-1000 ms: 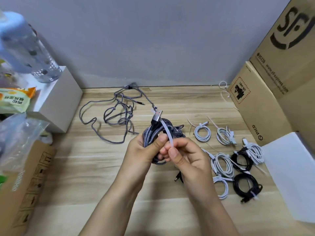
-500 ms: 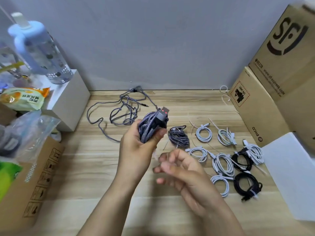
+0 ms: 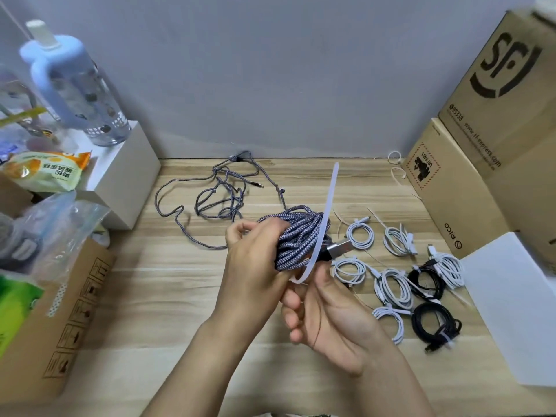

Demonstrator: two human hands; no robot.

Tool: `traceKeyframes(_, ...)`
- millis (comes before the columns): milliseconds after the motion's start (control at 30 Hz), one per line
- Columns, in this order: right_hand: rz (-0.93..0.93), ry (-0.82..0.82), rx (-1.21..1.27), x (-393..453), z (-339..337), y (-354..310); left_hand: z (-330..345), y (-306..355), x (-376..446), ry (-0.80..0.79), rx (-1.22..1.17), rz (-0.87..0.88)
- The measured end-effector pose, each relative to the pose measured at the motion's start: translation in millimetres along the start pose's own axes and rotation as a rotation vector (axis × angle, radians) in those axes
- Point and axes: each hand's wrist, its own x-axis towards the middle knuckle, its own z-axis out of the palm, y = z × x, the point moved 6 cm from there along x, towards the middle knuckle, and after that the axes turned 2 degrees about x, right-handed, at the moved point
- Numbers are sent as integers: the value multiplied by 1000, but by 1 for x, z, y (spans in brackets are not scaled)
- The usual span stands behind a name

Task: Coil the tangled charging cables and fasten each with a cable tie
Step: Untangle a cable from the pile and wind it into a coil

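A plain grey wall (image 3: 270, 70) rose behind a light wood-grain tabletop (image 3: 150, 296), meeting it along a straight dark seam. Stacked cardboard boxes (image 3: 496, 130) printed with courier markings stood at the right edge, a white sheet or panel (image 3: 511, 311) lying before them. At left, a white box (image 3: 126, 170) carried a clear bottle with a pale blue handle (image 3: 75, 85), beside what appeared to be snack packets (image 3: 45, 173), somewhat blurred. Another cardboard box (image 3: 45, 326) sat nearer. Light fell soft and even.

Two hands (image 3: 258, 266); six white coils (image 3: 359, 235); two black coils (image 3: 433, 325); two braided cables (image 3: 298, 236).
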Motion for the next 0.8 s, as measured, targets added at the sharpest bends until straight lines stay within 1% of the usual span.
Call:
traceKeyframes(100, -22, 12, -43, -1, 0, 4, 1, 3, 0, -5, 32, 58)
traceKeyframes(233, -15, 29, -113, -4, 0, 3, 6, 1, -3, -65, -14, 48)
traceKeyframes(333, -9, 64, -200, -5, 0, 1, 5, -3, -5, -79, -114, -49)
traceKeyframes(433, -21, 130, -215, -5, -7, -2, 5, -11, -7, -62, -363, -241)
traceKeyframes(500, -44, 161, -163, -4, -11, -6, 6, -14, -7, -51, -504, -324)
traceKeyframes(600, -61, 187, 5, -1, -15, -9, 10, -12, -10, -96, -518, -323)
traceKeyframes(700, -91, 246, 74, 0, -20, -7, 11, -10, -11, -107, -536, -343)
traceKeyframes(767, -161, 266, -22, -1, -17, -7, 8, -10, -7, -81, -519, -342)
traceKeyframes(800, -214, 306, -147, -2, -19, -8, 5, -10, -5, -74, -497, -334)
